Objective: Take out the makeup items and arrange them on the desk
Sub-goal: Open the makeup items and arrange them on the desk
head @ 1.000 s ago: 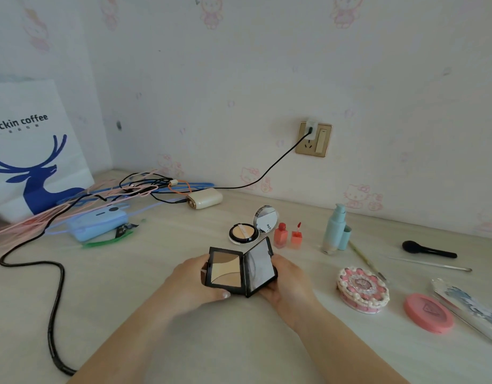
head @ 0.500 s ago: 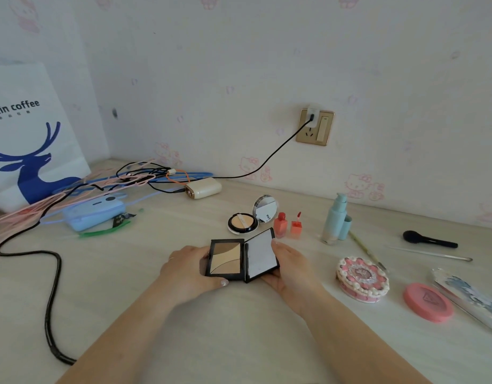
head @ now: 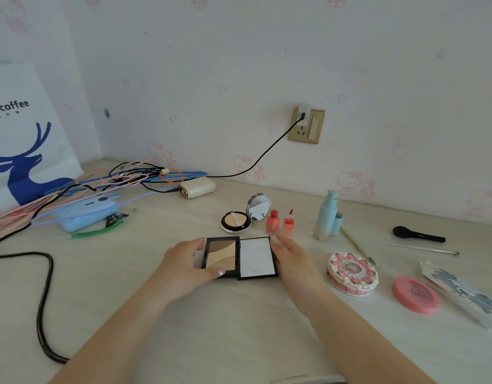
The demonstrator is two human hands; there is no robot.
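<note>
Lowered since a second ago, when it was being held up half-open, the black palette (head: 239, 257) is now lying fully open and flat on the pale surface (head: 239, 328), mirror facing up. A person's left hand (head: 184, 266) is gripping its left half, thumb on the near edge, fingers (head: 196, 241) curling round the far corner. The right hand (head: 292, 257) is resting against the mirror side, fingers straight and loose, holding nothing. A round compact (head: 236, 221) is standing open just behind, beside two red bottles (head: 279, 224). A pink decorated case (head: 352, 273) is sitting to the right.
</note>
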